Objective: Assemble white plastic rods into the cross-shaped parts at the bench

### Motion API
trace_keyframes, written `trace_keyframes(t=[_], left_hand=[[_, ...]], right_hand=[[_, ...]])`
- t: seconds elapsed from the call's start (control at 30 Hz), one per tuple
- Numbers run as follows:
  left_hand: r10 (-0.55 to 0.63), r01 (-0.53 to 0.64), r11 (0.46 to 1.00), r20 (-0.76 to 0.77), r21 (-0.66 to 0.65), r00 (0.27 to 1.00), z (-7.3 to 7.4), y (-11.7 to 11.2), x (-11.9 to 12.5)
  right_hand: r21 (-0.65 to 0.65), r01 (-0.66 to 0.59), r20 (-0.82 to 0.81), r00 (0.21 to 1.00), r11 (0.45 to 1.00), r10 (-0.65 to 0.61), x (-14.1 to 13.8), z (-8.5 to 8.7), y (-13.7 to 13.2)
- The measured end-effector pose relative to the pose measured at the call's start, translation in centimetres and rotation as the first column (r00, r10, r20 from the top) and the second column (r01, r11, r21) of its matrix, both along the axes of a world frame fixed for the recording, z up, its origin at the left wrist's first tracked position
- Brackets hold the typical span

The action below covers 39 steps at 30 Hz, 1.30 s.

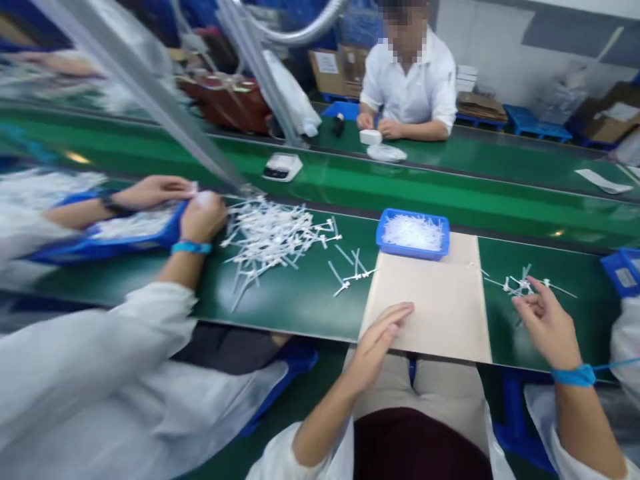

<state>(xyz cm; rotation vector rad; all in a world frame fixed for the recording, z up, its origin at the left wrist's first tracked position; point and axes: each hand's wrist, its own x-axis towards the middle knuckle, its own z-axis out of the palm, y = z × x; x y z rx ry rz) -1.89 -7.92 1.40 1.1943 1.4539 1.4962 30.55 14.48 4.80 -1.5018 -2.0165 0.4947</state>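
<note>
The open left hand rested at the near-left edge of the beige board. Right of the board, the open right hand hung beside white plastic ties. More ties lay beyond bare green belt left of it.

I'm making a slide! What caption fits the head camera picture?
Left hand rests on a beige board; right hand hovers by white plastic pieces.
</note>
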Motion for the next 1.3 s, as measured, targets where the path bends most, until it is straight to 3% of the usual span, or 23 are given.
trace_keyframes(t=[0.1, 0.2, 0.33, 0.43, 0.5, 0.57, 0.63, 0.77, 0.87, 0.97, 1.03, 1.1, 1.2, 1.3], left_hand=[[-0.010, 0.013, 0.999, -0.045, 0.050, 0.999, 0.0, 1.2, 1.3], [0.006, 0.001, 0.998, -0.096, 0.069, 0.995, -0.7, 2.0, 1.5], [-0.011, 0.013, 1.000, -0.065, 0.021, 0.998, -2.2, 1.8, 0.7], [-0.039, 0.039, 0.999, -0.032, 0.009, 0.999, -2.7, 1.7, 0.2], [-0.061, 0.062, 0.998, -0.062, 0.019, 0.996, -2.6, 2.0, 0.7], [-0.093, 0.097, 0.994, -0.094, 0.043, 0.991, -2.3, 2.3, 1.8], [-0.129, 0.138, 0.989, -0.123, 0.061, 0.984, -2.0, 2.6, 3.2], [-0.172, 0.190, 0.981, -0.273, 0.042, 0.947, -2.3, 2.4, 4.2], [-0.093, 0.120, 0.992, -0.450, 0.033, 0.888, -2.6, 1.6, 1.2], [0.114, -0.115, 0.993, -0.641, 0.040, 0.759, -2.7, 0.7, -4.6], [0.215, -0.321, 0.947, -0.756, 0.008, 0.618, -2.9, 0.3, -8.7], [0.227, -0.438, 0.899, -0.823, -0.029, 0.521, -3.3, -0.1, -11.8], [0.173, -0.458, 0.883, -0.840, -0.098, 0.514, -3.8, -0.5, -13.8], [0.179, -0.440, 0.893, -0.829, -0.089, 0.530, -4.2, -0.8, -13.5]], right_hand=[[-0.136, -0.096, -0.130, 0.988, 0.986, 0.078, -4.0, -1.5, -0.9], [-0.190, -0.079, -0.228, 0.973, 0.979, 0.034, -6.8, -3.4, -0.2], [-0.174, -0.083, -0.379, 0.925, 0.981, 0.012, -6.9, -4.6, -0.1], [-0.148, -0.164, -0.471, 0.879, 0.975, 0.076, -7.1, -4.3, -3.1], [-0.170, -0.352, -0.503, 0.834, 0.921, 0.226, -8.2, -3.9, -5.8], [-0.187, -0.575, -0.522, 0.745, 0.796, 0.415, -9.8, -3.6, -8.4], [-0.156, -0.697, -0.531, 0.657, 0.700, 0.535, -11.5, -3.9, -10.3], [-0.073, -0.710, -0.586, 0.599, 0.700, 0.546, -13.5, -5.2, -11.9], [-0.142, -0.715, -0.679, 0.574, 0.685, 0.458, -13.7, -5.9, -11.6], [-0.260, -0.702, -0.787, 0.552, 0.663, 0.276, -13.4, -6.0, -11.0], [-0.295, -0.700, -0.828, 0.527, 0.651, 0.191, -13.4, -5.9, -10.8], [-0.305, -0.699, -0.848, 0.509, 0.647, 0.150, -13.5, -5.8, -10.6], [-0.318, -0.702, -0.859, 0.498, 0.637, 0.119, -13.7, -5.8, -10.5], [-0.335, -0.720, -0.870, 0.485, 0.608, 0.095, -13.6, -6.2, -10.4]])
